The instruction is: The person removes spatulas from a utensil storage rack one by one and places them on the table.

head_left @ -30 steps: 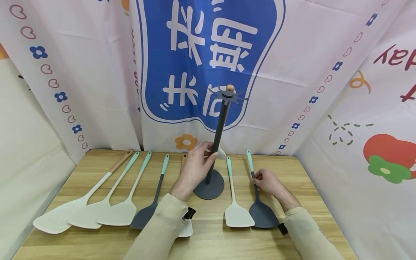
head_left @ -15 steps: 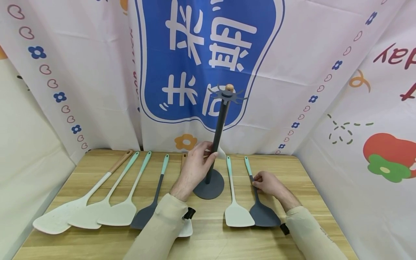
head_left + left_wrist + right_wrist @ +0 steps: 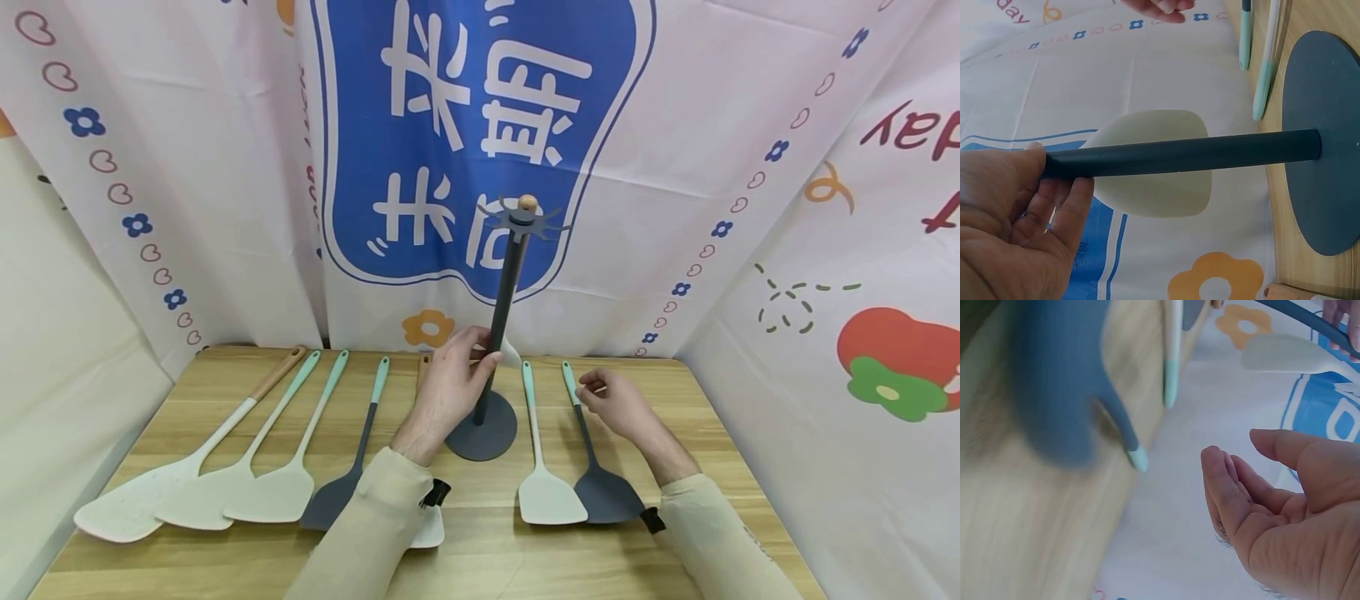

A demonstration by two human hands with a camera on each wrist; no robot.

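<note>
My left hand (image 3: 452, 377) grips the dark pole of an upright utensil stand (image 3: 507, 292), thumb on one side and fingers on the other. Behind the pole hangs a white spatula (image 3: 1154, 200), its blade downward, mostly hidden in the head view. My right hand (image 3: 618, 407) hovers by the mint handle of a dark grey spatula (image 3: 606, 493) lying on the table. In the right wrist view its thumb and loosely bent fingers are apart with nothing between them. Beside the grey spatula lies a white spatula (image 3: 551, 498) with a mint handle tip.
On the left half of the wooden table (image 3: 480, 575) lie several more spatulas, among them a wooden-handled white one (image 3: 131, 504) and a dark grey one (image 3: 333, 498). My left forearm covers part of another. A printed cloth (image 3: 675, 167) stands behind the table.
My right hand has let go of the dark grey spatula's shaft and lifted away. Before that, the spatula's handle end shifted slightly left and toward me. The left hand stays on the pole.
</note>
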